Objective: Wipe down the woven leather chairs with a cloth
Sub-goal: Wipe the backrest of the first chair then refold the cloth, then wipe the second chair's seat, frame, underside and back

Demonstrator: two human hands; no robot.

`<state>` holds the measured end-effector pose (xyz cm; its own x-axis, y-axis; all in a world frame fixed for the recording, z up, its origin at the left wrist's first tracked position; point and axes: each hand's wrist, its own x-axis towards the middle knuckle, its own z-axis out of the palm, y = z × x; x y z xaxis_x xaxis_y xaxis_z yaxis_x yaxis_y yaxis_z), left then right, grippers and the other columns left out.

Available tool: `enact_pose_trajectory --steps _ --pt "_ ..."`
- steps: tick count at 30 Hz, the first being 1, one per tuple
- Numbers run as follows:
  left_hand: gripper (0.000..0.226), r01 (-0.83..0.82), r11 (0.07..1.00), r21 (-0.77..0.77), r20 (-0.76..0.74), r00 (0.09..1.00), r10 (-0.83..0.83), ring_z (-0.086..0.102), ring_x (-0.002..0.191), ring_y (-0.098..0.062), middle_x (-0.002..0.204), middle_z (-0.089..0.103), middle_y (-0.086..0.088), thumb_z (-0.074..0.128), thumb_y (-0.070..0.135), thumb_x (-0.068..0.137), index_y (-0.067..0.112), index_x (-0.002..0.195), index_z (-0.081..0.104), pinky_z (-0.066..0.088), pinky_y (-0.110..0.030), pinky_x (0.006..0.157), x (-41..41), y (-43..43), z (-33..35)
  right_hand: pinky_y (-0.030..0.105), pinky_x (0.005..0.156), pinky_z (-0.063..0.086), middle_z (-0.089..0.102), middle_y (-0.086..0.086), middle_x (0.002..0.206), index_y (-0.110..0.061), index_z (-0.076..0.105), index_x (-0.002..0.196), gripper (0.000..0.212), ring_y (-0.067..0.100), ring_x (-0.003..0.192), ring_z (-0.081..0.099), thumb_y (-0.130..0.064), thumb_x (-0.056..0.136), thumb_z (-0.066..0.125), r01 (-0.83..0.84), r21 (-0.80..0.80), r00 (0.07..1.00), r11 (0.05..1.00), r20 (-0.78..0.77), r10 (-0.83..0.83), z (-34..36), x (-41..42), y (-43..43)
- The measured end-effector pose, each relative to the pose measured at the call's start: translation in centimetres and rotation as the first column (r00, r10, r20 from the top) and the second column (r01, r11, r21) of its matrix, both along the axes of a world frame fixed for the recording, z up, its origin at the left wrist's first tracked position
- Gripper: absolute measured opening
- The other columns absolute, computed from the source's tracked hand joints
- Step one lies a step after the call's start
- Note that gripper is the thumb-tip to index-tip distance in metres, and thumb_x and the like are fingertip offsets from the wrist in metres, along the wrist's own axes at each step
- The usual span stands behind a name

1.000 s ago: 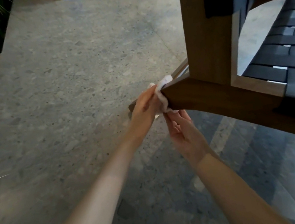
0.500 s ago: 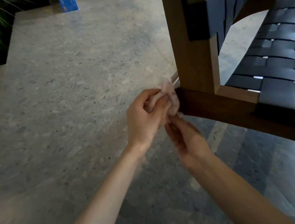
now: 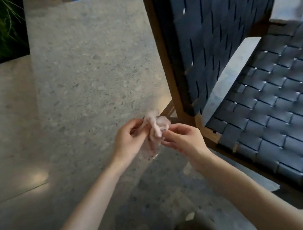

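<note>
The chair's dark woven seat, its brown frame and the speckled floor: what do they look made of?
Dark blue-grey woven seat: flat interlaced straps with a soft sheen, probably leather.
Brown chair frame: wood by its colour, with a smooth satin finish.
Speckled grey floor: looks like polished terrazzo or stone, with embedded chips and soft reflections.

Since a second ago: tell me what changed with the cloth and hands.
The cloth came off the chair frame, where the left hand had pressed it, and is now bunched between both hands. The right hand, open beneath before, now pinches it. The left hand keeps its hold; the chair frame stays put.
</note>
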<state>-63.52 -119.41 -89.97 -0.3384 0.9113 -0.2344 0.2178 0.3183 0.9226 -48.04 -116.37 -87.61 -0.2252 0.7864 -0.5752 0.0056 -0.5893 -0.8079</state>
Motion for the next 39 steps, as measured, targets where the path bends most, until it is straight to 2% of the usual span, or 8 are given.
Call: enact_pose_trajectory --steps 2,5,12,17,23,27,33,39 --pt "0.009 -0.015 1.000 -0.027 0.041 0.999 0.016 0.060 0.071 0.008 0.074 0.067 0.015 0.070 0.031 0.085 0.031 0.078 0.064 0.046 -0.008 0.069 0.2 -0.8 5.5 0.023 0.068 0.058 0.073 0.008 0.080 -0.007 0.073 0.087 0.003 0.013 0.069 0.069 -0.009 0.085 0.072 -0.038 0.038 0.998 0.999 0.058 0.035 5.6 0.3 -0.3" --pt "0.024 -0.019 0.999 -0.042 0.049 0.999 0.021 0.066 0.079 0.003 0.079 0.070 0.013 0.065 0.052 0.075 0.028 0.080 0.065 0.050 -0.011 0.072 0.4 -1.6 14.1 0.027 0.072 0.059 0.074 0.009 0.083 -0.007 0.073 0.090 0.006 0.016 0.075 0.070 -0.011 0.085 0.072 -0.066 0.078 0.993 0.995 0.099 0.059 14.5 0.9 -0.6" --pt "0.005 0.008 0.998 -0.055 0.021 1.000 -0.006 0.062 0.077 0.006 0.085 0.067 0.011 0.068 0.023 0.089 0.021 0.089 0.063 0.046 -0.006 0.070 2.0 -3.3 33.1 0.017 0.061 0.054 0.072 0.005 0.077 -0.011 0.073 0.088 0.005 0.008 0.066 0.068 -0.011 0.083 0.074 -0.084 0.209 0.981 0.974 0.191 0.043 34.9 3.4 -1.2" --pt "0.010 0.072 0.995 -0.074 0.014 0.997 -0.071 0.061 0.081 0.004 0.087 0.065 0.014 0.070 0.022 0.088 0.025 0.088 0.061 0.047 -0.005 0.067 4.0 -5.4 42.6 0.040 0.076 0.060 0.074 0.008 0.082 -0.016 0.073 0.087 0.008 0.026 0.081 0.072 -0.019 0.081 0.076 -0.017 0.207 0.983 0.978 0.180 -0.021 43.7 6.6 -2.9" --pt "0.021 0.193 0.979 -0.071 0.105 0.977 -0.185 0.062 0.089 0.003 0.093 0.066 0.019 0.075 0.023 0.083 0.028 0.102 0.066 0.048 -0.007 0.069 8.8 -6.5 47.7 0.035 0.071 0.061 0.072 0.017 0.092 -0.007 0.065 0.094 0.014 0.026 0.082 0.072 -0.007 0.082 0.073 0.091 0.167 0.984 0.982 0.134 -0.114 48.2 12.8 -5.7" --pt "0.014 0.307 0.949 -0.073 0.082 0.950 -0.301 0.060 0.076 -0.002 0.081 0.065 0.009 0.075 0.026 0.083 0.022 0.082 0.061 0.046 -0.009 0.059 14.1 -5.6 49.7 0.034 0.071 0.061 0.071 0.015 0.091 -0.013 0.064 0.104 0.020 0.023 0.084 0.071 -0.002 0.088 0.066 0.128 0.201 0.980 0.971 0.128 -0.155 49.8 18.2 -7.1" --pt "0.023 0.417 0.909 0.005 -0.012 0.909 -0.417 0.051 0.065 -0.005 0.070 0.057 0.007 0.075 0.019 0.082 0.018 0.072 0.055 0.041 -0.013 0.058 23.4 -3.1 50.6 0.035 0.071 0.060 0.071 0.011 0.090 -0.022 0.070 0.092 0.014 0.021 0.083 0.072 -0.009 0.088 0.067 0.133 0.283 0.955 0.950 0.220 -0.199 51.0 27.9 -7.5" --pt "0.028 0.419 0.908 -0.025 -0.082 0.904 -0.420 0.059 0.075 -0.015 0.075 0.060 0.001 0.073 0.033 0.084 0.011 0.079 0.056 0.052 -0.030 0.065 35.5 -1.4 48.5 0.031 0.069 0.060 0.064 0.005 0.078 -0.019 0.063 0.090 0.006 0.018 0.069 0.068 -0.014 0.089 0.065 -0.019 0.308 0.928 0.951 0.359 -0.097 50.5 40.7 -6.1"
